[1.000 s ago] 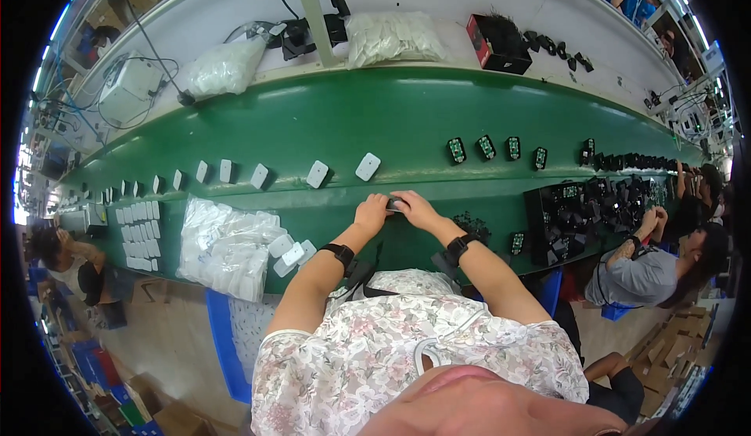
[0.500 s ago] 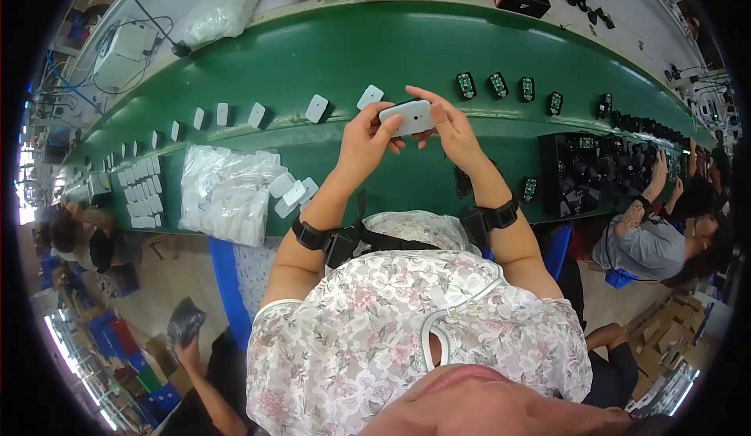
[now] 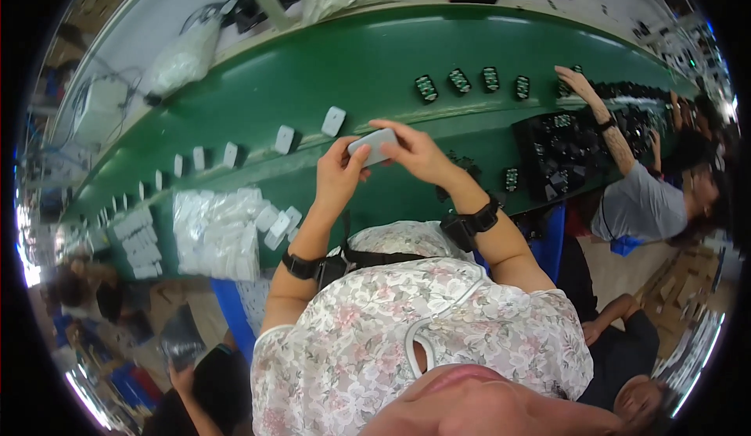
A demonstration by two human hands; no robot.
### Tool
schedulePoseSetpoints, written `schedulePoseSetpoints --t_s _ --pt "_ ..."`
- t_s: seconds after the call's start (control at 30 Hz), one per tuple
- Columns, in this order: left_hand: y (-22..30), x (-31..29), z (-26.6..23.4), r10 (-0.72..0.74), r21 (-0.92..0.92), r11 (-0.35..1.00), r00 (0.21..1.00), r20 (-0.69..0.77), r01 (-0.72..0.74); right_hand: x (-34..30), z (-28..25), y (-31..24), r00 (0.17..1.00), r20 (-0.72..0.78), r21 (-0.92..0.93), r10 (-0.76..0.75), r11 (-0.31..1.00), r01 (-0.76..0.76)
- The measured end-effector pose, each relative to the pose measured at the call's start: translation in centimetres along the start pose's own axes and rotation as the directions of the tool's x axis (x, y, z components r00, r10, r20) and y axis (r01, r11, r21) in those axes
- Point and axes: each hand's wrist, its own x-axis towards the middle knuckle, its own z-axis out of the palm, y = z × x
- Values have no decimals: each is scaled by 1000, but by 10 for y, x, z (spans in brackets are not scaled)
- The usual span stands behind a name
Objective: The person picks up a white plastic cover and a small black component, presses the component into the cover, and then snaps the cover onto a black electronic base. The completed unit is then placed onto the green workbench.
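Observation:
A small device with a light grey rounded cover [image 3: 372, 147] is held above the green bench between my two hands. My left hand [image 3: 341, 168] grips its left end, thumb on the top face. At the right end my right hand [image 3: 412, 153] closes on it, fingers curled over the far edge. Its underside is hidden. Just beyond my left hand stands a similar white-topped unit [image 3: 334, 121], and another white-topped unit [image 3: 285, 139] is further left in the row. Open black housings with green circuit boards [image 3: 426, 88] lie beyond my right hand.
Clear plastic bags [image 3: 217, 233] and loose white covers [image 3: 274, 223] lie on the left of the green bench [image 3: 391, 49]. At right stands a black box of dark parts [image 3: 540, 150]. A co-worker's arm [image 3: 598, 111] reaches over the bench towards the housings.
The view has turned and shifted. The held device is now tilted, its right end higher, and my right fingers have closed over it. The co-worker's arm has stretched out to the row of housings.

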Motion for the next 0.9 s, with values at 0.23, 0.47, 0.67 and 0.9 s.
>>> schedulePoseSetpoints --t_s 0.23,0.47,0.67,0.9 --pt "-22 7 8 15 99 995 999 39 -18 -6 -16 23 996 24 11 82 997 -82" --pt "-79 73 19 -171 141 978 980 101 156 -33 -50 70 968 -251 -550 -11 824 -134" --pt "-141 141 31 -328 -75 943 943 -49 324 -76 -77 107 893 -408 -883 192 165 -439" --pt "-151 169 37 -327 -4 943 929 -173 331 -88 -69 151 937 -339 -904 82 246 -349"
